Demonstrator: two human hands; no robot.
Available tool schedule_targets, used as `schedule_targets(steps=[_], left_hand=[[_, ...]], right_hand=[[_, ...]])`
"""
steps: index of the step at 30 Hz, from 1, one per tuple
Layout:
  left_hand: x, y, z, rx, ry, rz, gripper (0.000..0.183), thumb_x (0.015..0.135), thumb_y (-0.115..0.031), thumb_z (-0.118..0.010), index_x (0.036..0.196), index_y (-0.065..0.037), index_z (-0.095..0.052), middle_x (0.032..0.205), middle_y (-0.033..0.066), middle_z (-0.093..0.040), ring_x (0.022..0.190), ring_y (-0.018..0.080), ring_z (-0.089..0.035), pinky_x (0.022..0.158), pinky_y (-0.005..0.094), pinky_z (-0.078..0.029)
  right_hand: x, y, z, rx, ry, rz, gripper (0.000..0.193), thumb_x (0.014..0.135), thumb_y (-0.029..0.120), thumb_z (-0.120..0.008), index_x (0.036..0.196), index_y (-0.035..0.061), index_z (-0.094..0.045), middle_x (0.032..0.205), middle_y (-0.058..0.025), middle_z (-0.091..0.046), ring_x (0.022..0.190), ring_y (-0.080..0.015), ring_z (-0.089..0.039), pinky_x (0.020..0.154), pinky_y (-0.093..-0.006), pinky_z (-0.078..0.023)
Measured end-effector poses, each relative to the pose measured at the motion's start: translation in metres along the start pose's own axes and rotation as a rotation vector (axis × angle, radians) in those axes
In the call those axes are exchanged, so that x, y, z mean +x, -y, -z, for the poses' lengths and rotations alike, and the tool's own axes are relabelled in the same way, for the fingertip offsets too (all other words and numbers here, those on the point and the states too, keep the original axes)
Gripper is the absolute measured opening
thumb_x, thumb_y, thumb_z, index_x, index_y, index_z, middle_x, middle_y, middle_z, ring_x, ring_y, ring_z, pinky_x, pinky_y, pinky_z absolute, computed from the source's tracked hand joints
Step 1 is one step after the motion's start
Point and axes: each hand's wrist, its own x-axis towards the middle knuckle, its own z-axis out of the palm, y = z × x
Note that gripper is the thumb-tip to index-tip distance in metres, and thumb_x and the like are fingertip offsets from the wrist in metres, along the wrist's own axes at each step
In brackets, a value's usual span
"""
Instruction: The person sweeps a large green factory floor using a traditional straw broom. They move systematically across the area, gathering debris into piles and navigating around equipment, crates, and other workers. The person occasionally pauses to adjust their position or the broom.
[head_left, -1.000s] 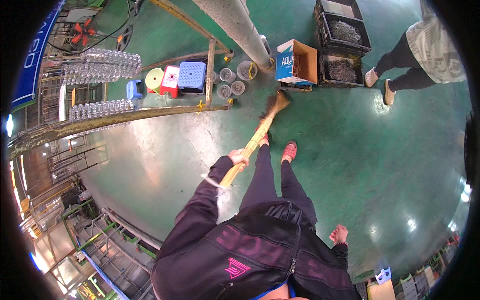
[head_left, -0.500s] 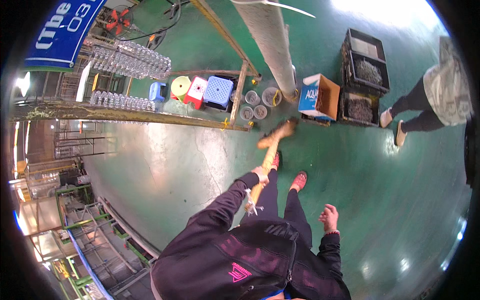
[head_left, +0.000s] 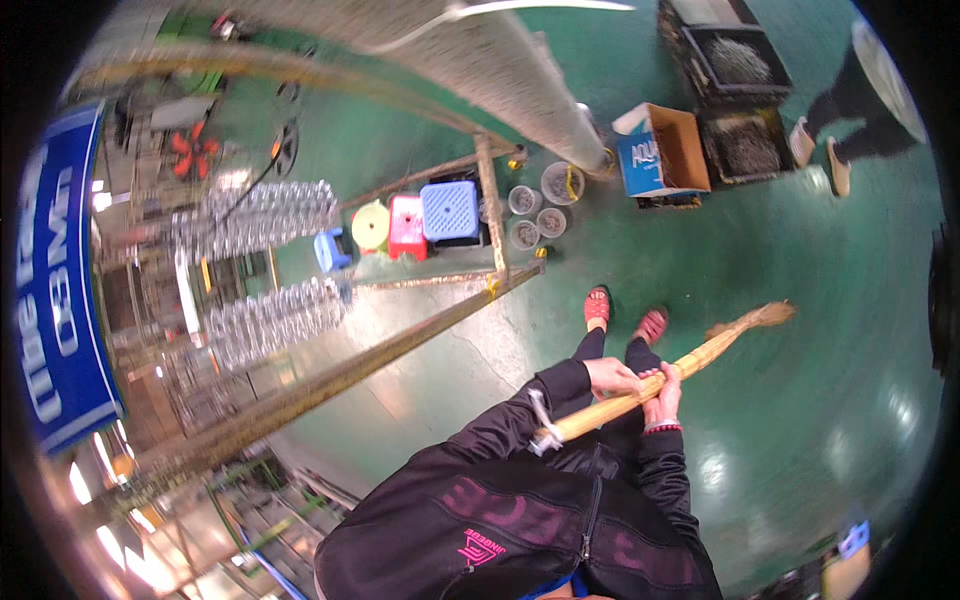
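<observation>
A straw broom [head_left: 708, 350] slants across in front of me, its bristle end out to the right above the green floor. White strips are tied at the butt of its handle, close to my left sleeve. My left hand [head_left: 610, 378] is closed round the handle. Just beside it, my right hand [head_left: 663, 396], with a red bead bracelet at the wrist, grips the same handle. The two hands almost touch. My feet in red sandals [head_left: 597, 305] stand left of the bristles.
Ahead stand a thick post [head_left: 520, 90], plastic tubs [head_left: 551, 222] of small parts, an open carton [head_left: 650, 165] and black crates [head_left: 745, 150]. Stools [head_left: 450, 211] and a metal frame [head_left: 380, 345] are to the left. Another person's legs [head_left: 850, 115] show at upper right.
The broom has swung from ahead of me to the right. My right hand, free before, has come onto the handle beside my left. My view has turned, and the other person has shifted.
</observation>
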Motion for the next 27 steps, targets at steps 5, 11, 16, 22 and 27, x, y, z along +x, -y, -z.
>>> schedule_targets(steps=[5, 11, 16, 22, 27], left_hand=[[0.054, 0.011, 0.116, 0.554, -0.431, 0.026, 0.051, 0.072, -0.046, -0.052, 0.108, -0.009, -0.051, 0.104, 0.0095, -0.054, 0.098, 0.0209, -0.049, 0.082, 0.0313, -0.039], [0.133, 0.045, 0.267, 0.035, -0.632, 0.148, 0.058, 0.070, -0.036, -0.057, 0.117, -0.006, -0.041, 0.117, 0.0112, -0.044, 0.109, 0.0219, -0.041, 0.088, 0.0341, -0.033], [0.215, 0.054, 0.359, 0.490, -0.795, 0.270, 0.057, 0.068, -0.034, -0.055, 0.114, -0.002, -0.043, 0.118, 0.0147, -0.043, 0.113, 0.0253, -0.036, 0.095, 0.0342, -0.025], [0.335, 0.105, 0.506, 1.185, -0.895, 0.390, 0.048, 0.065, -0.036, -0.052, 0.110, -0.021, -0.049, 0.125, 0.0120, -0.034, 0.118, 0.0312, -0.024, 0.091, 0.0475, -0.023], [0.392, 0.159, 0.605, 1.058, -0.953, 0.139, 0.054, 0.069, -0.035, -0.051, 0.116, -0.010, -0.042, 0.118, 0.0156, -0.042, 0.111, 0.0298, -0.036, 0.094, 0.0385, -0.023]], right_hand=[[0.020, 0.059, 0.040, 0.023, -0.073, 0.143, 0.013, 0.070, 0.014, -0.058, 0.070, 0.0081, -0.046, 0.057, -0.0022, -0.046, 0.048, -0.0127, -0.046, 0.045, -0.0254, -0.042], [0.067, 0.123, 0.107, 0.013, -0.129, -0.225, 0.014, 0.072, 0.019, -0.056, 0.072, 0.0081, -0.047, 0.057, -0.0030, -0.047, 0.046, -0.0123, -0.046, 0.040, -0.0241, -0.041], [0.059, 0.108, 0.160, -0.393, -0.247, -0.211, 0.017, 0.070, 0.017, -0.055, 0.081, 0.0115, -0.043, 0.058, -0.0019, -0.043, 0.045, -0.0131, -0.044, 0.038, -0.0272, -0.040], [0.068, 0.096, 0.141, -0.227, -0.362, -0.262, 0.034, 0.069, 0.011, -0.052, 0.100, 0.0100, -0.037, 0.058, -0.0054, -0.042, 0.042, -0.0162, -0.044, 0.034, -0.0302, -0.040], [0.084, 0.092, 0.096, -0.271, -0.699, -0.302, 0.012, 0.078, 0.017, -0.044, 0.070, 0.0074, -0.044, 0.055, 0.0011, -0.033, 0.047, -0.0093, -0.034, 0.040, -0.0219, -0.031]])
